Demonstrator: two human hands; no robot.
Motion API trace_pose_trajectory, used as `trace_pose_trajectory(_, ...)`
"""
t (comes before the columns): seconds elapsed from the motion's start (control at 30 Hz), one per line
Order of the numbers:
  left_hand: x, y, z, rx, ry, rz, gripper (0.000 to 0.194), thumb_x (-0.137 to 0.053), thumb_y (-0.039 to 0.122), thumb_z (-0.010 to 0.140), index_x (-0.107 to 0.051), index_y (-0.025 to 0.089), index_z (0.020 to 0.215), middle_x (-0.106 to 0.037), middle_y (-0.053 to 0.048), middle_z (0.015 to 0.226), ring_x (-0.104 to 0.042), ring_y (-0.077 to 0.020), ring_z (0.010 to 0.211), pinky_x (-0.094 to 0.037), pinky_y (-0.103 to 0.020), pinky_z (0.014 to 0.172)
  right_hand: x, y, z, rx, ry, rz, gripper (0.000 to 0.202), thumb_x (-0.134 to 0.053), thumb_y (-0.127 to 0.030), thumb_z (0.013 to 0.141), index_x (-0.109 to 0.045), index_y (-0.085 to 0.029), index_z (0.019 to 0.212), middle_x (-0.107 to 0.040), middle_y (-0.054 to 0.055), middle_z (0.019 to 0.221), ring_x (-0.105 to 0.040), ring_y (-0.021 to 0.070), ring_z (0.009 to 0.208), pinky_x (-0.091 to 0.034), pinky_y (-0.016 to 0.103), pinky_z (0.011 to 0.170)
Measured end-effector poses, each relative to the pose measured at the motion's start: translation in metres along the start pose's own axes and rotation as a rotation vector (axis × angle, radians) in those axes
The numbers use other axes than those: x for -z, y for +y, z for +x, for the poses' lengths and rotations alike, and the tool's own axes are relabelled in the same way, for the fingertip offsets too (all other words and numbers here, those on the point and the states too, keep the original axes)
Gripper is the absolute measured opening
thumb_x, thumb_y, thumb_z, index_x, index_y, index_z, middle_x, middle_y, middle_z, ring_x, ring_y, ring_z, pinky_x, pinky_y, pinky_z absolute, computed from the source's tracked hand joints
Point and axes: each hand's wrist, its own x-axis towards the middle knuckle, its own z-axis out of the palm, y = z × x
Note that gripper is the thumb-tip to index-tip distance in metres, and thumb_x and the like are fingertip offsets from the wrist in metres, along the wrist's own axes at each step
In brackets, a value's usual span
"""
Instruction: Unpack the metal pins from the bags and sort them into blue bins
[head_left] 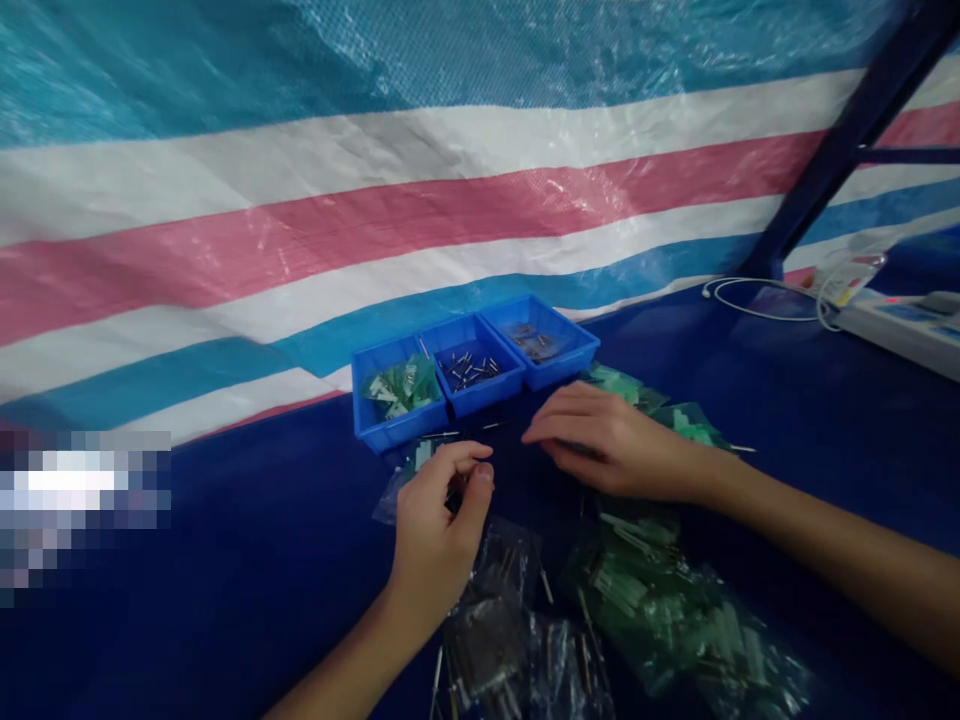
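Observation:
My left hand (pixel 442 525) is above the table with its fingers curled and the thumb close to the index finger. Whatever may be between them is hidden. Beside it lies a small clear bag with pale green pieces (pixel 424 455). To the right, my right hand (pixel 596 435) hovers with fingers stretched and slightly bent, pointing left; I see nothing in it. In front of both hands stand three blue bins: the left bin (pixel 390 437) holds green packets, the middle bin (pixel 487 397) short metal pins, the right bin (pixel 566 368) clear bags with small parts.
Clear bags of thin metal parts (pixel 487 640) and green-tinted bags (pixel 675 620) lie on the dark blue table (pixel 187 600) close to me. More green packets (pixel 690 425) lie beyond my right forearm. A striped tarp (pixel 375 220) hangs behind; a white power strip (pixel 900 330) and cable (pixel 750 308) are at right.

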Motion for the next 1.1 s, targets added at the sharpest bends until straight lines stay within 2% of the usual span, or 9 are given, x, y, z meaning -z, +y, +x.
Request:
trace_pose_trajectory(0.1,0.0,0.0,-0.001,-0.018,-0.007,0.019,0.011,-0.05,0.02,0.082,-0.06,0.019,0.085,-0.06,0.002,0.062,-0.058,-0.0118,0.058,-0.041,-0.019,0.049,0.006,-0.021,0.004,0.039,-0.167,0.195,0.021,-0.048,-0.005,0.079,-0.065,-0.014,0.086,-0.065,0.004,0.081,-0.055,0.0158,0.075,-0.04,0.029,0.07)
trace_pose_trajectory(0.27,0.001,0.002,-0.001,-0.053,-0.009,0.031,0.011,-0.05,0.018,0.081,-0.061,0.018,0.083,-0.062,0.002,0.064,-0.058,-0.0115,0.06,-0.043,-0.02,0.054,0.002,-0.027,0.005,0.097,-0.412,0.184,0.024,-0.053,0.0,0.071,-0.067,-0.014,0.085,-0.063,0.006,0.087,-0.051,0.019,0.082,-0.038,0.031,0.071)
trace_pose_trajectory(0.5,-0.001,0.003,0.0,-0.053,-0.018,0.037,0.012,-0.049,0.02,0.081,-0.061,0.018,0.081,-0.062,0.001,0.063,-0.058,-0.0125,0.058,-0.042,-0.021,0.051,-0.003,-0.023,0.004,0.13,-0.455,0.082,0.015,-0.05,-0.014,0.084,-0.064,-0.017,0.08,-0.059,0.004,0.086,-0.049,0.0171,0.078,-0.036,0.03,0.068)
trace_pose_trajectory(0.67,-0.001,0.005,0.001,-0.031,-0.045,0.046,0.013,-0.048,0.021,0.081,-0.061,0.018,0.08,-0.063,0.0,0.064,-0.059,-0.0134,0.059,-0.044,-0.022,0.054,-0.001,-0.03,0.004,0.156,-0.517,-0.06,0.009,-0.051,-0.01,0.081,-0.059,-0.015,0.079,-0.057,0.005,0.086,-0.047,0.0181,0.075,-0.036,0.031,0.065)
trace_pose_trajectory(0.8,-0.001,0.006,0.001,-0.02,-0.063,0.05,0.016,-0.047,0.024,0.082,-0.062,0.018,0.082,-0.063,-0.001,0.065,-0.06,-0.0142,0.061,-0.044,-0.022,0.053,-0.004,-0.029,0.003,0.098,-0.446,-0.019,0.009,-0.047,-0.008,0.083,-0.054,-0.013,0.082,-0.055,0.006,0.078,-0.045,0.0164,0.069,-0.037,0.03,0.063)
trace_pose_trajectory(0.93,-0.001,0.006,0.002,-0.04,-0.149,0.051,0.016,-0.049,0.027,0.083,-0.061,0.018,0.087,-0.065,-0.001,0.073,-0.061,-0.0141,0.065,-0.046,-0.022,0.055,-0.008,-0.021,0.002,-0.104,-0.275,0.089,0.014,-0.039,-0.011,0.089,-0.052,-0.012,0.083,-0.053,0.005,0.073,-0.045,0.0146,0.064,-0.037,0.027,0.059)
trace_pose_trajectory(1.0,-0.002,0.006,0.003,-0.06,-0.162,0.091,0.012,-0.051,0.025,0.082,-0.061,0.019,0.084,-0.064,0.0,0.071,-0.06,-0.0135,0.063,-0.045,-0.022,0.056,-0.01,-0.018,0.001,-0.173,-0.199,0.162,0.013,-0.039,-0.012,0.089,-0.052,-0.012,0.085,-0.054,0.005,0.075,-0.048,0.0141,0.065,-0.037,0.025,0.058)
trace_pose_trajectory(1.1,-0.003,0.005,0.004,-0.067,-0.14,0.14,0.011,-0.052,0.022,0.081,-0.062,0.019,0.077,-0.063,0.001,0.067,-0.058,-0.0127,0.059,-0.044,-0.023,0.055,-0.012,-0.016,0.001,-0.194,-0.107,0.252,0.013,-0.04,-0.011,0.089,-0.053,-0.012,0.088,-0.058,0.005,0.08,-0.052,0.0137,0.07,-0.04,0.024,0.063)
